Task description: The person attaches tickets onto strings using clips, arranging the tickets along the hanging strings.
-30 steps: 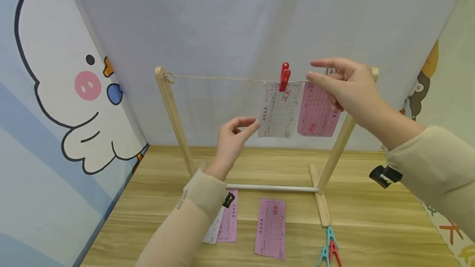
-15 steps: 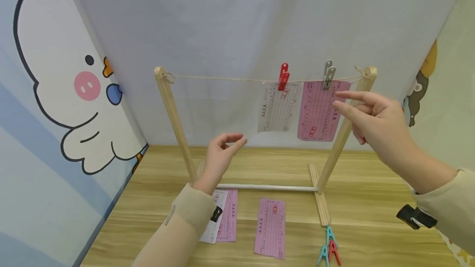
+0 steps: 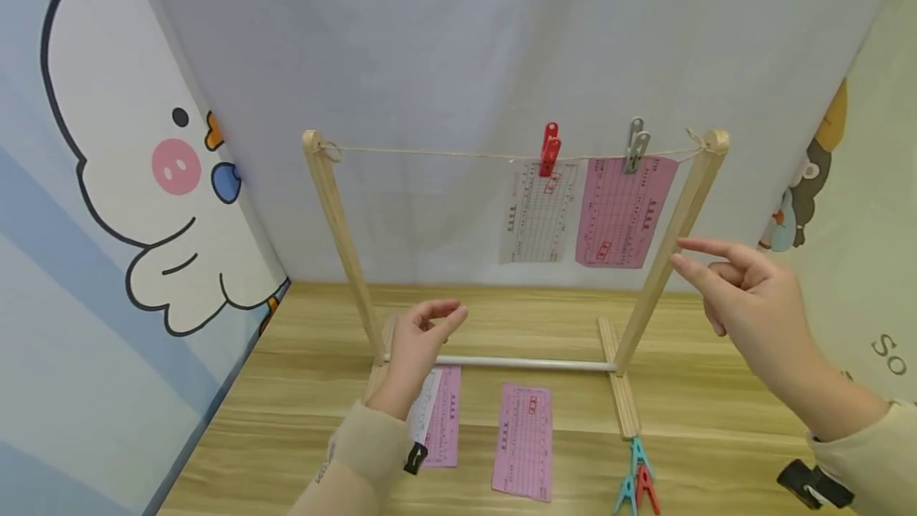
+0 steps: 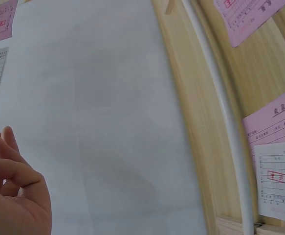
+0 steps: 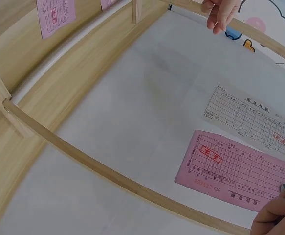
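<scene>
Pink receipt (image 3: pixel 626 213) and white receipt (image 3: pixel 539 217), both red-stamped, hung toward the right end of the string (image 3: pixel 430 152), under a grey clothespin (image 3: pixel 637 153) and red clothespin (image 3: pixel 549 158) respectively. The right hand (image 3: pixel 762 305), released, had thumb and index extended at the right post (image 3: pixel 691 189), contact uncertain; the left hand (image 3: pixel 421 334), likewise released, was loosely bent. Wall lettering (image 3: pixel 888 354) read "So".
</scene>
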Action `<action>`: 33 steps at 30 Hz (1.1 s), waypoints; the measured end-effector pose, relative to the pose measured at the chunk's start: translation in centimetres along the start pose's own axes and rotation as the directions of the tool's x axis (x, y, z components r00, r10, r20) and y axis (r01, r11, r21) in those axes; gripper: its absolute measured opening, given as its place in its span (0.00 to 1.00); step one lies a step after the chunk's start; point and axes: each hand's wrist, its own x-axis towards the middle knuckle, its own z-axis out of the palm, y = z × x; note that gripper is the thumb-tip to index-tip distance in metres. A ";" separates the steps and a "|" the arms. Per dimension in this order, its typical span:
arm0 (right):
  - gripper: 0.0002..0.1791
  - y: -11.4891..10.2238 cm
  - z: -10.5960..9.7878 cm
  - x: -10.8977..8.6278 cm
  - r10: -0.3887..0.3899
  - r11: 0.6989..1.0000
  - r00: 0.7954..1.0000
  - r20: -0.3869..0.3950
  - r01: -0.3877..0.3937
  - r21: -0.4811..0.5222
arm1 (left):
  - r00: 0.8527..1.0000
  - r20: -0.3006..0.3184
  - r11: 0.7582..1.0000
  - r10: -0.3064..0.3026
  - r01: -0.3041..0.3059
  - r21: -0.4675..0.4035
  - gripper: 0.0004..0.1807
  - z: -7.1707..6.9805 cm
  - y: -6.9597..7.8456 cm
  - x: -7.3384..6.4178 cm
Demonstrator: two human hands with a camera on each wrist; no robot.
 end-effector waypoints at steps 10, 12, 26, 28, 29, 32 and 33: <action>0.13 2.1 0.1 -2.1 0.084 0.989 0.995 -0.049 -0.077 0.124 | 1.000 0.003 1.000 -0.023 0.023 -0.015 0.19 0.6 -2.3 -1.5; 0.12 2.6 0.3 -2.6 0.104 0.980 0.993 -0.062 -0.092 0.176 | 0.999 0.003 0.999 -0.041 0.041 -0.018 0.19 0.8 -2.6 -1.7; 0.10 5.8 2.1 -5.9 0.264 0.946 0.958 -0.115 -0.234 0.225 | 0.993 0.015 0.993 -0.116 0.116 -0.028 0.19 2.0 -5.8 -3.3; 0.10 6.3 2.4 -6.4 0.277 0.943 0.952 -0.131 -0.243 0.227 | 0.992 0.009 0.992 -0.123 0.123 -0.023 0.19 2.2 -6.3 -3.6; 0.10 6.6 2.6 -6.7 0.279 0.945 0.950 -0.141 -0.246 0.218 | 0.992 0.008 0.992 -0.127 0.127 -0.027 0.19 2.3 -6.4 -3.8; 0.11 7.5 3.2 -7.7 0.263 0.961 0.946 -0.188 -0.238 0.143 | 0.990 0.010 0.989 -0.142 0.142 -0.028 0.19 2.6 -7.1 -4.3; 0.12 7.8 3.4 -8.0 0.254 0.965 0.946 -0.203 -0.235 0.113 | 0.988 0.013 0.988 -0.153 0.153 -0.029 0.19 2.7 -7.3 -4.5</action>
